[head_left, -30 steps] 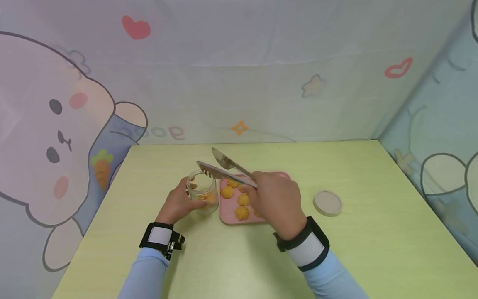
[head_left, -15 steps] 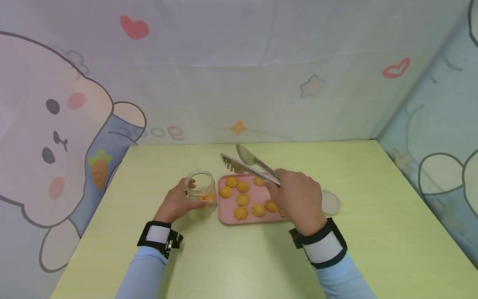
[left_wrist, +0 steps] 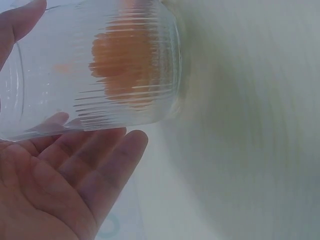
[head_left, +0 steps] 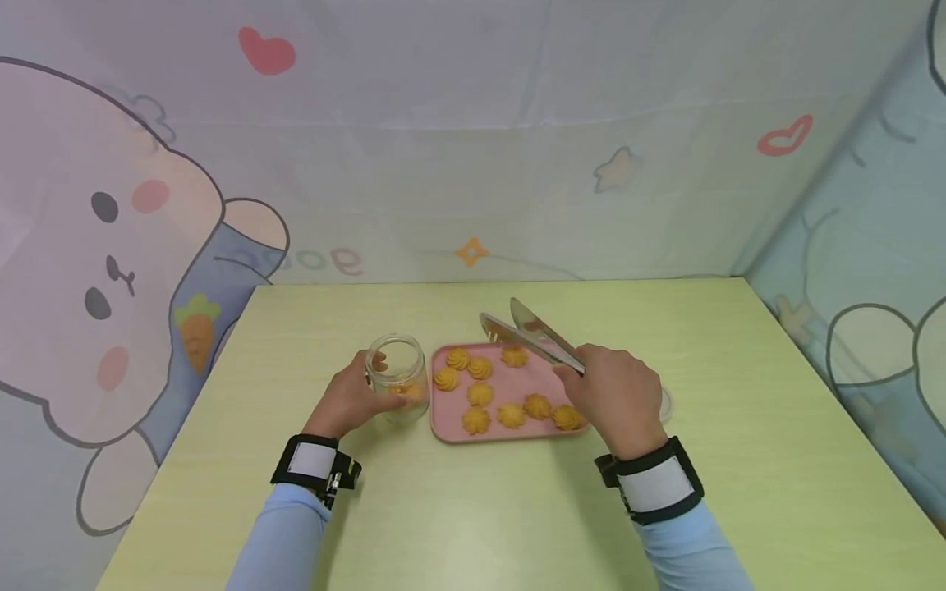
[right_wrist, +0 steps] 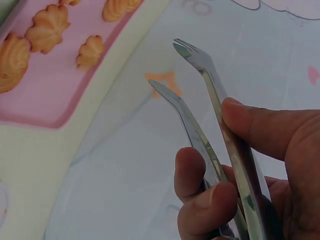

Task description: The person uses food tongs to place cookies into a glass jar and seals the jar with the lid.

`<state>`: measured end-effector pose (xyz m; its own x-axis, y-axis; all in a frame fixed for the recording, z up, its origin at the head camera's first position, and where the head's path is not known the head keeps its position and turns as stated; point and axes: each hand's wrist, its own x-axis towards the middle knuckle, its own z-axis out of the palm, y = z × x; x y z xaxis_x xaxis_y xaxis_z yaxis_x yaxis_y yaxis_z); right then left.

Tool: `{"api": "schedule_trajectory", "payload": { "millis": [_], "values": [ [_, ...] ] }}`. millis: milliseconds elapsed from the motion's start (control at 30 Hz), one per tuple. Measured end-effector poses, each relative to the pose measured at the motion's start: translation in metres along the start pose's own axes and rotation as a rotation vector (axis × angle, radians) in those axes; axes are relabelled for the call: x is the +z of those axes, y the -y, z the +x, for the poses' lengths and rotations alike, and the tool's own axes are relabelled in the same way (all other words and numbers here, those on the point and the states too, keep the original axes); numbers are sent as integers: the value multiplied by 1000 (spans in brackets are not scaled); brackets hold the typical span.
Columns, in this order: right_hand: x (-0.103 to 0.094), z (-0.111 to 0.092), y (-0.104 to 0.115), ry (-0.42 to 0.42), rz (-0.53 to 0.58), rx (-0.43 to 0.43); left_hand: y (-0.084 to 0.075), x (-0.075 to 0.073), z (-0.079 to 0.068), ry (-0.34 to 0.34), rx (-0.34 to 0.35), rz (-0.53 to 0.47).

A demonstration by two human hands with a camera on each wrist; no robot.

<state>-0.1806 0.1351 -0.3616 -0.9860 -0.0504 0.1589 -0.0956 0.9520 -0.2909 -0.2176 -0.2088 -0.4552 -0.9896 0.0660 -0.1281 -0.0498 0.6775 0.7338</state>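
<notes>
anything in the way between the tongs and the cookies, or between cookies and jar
Nothing visible blocks the tongs from the cookies. Only the tray rim lies between cookies and jar; the left hand leaves its mouth uncovered.

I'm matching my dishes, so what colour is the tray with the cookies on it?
Pink. The tray shows best in the head view.
</notes>
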Motion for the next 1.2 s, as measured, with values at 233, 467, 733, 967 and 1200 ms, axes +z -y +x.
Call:
{"api": "schedule_trajectory", "payload": {
  "millis": [233,467,733,967,1200],
  "values": [
    [20,6,-9,81,-35,54,1,0,0,-3,-5,-2],
    [44,9,-16,179,-74,111,1,3,-1,-4,6,-16],
    [51,9,-17,146,-58,101,0,3,-2,-11,9,-16],
    [56,5,-17,97,-52,83,0,2,-2,-13,2,-17],
    [59,0,-17,70,-51,73,2,2,-2,-10,-1,-17]
  ]
}}
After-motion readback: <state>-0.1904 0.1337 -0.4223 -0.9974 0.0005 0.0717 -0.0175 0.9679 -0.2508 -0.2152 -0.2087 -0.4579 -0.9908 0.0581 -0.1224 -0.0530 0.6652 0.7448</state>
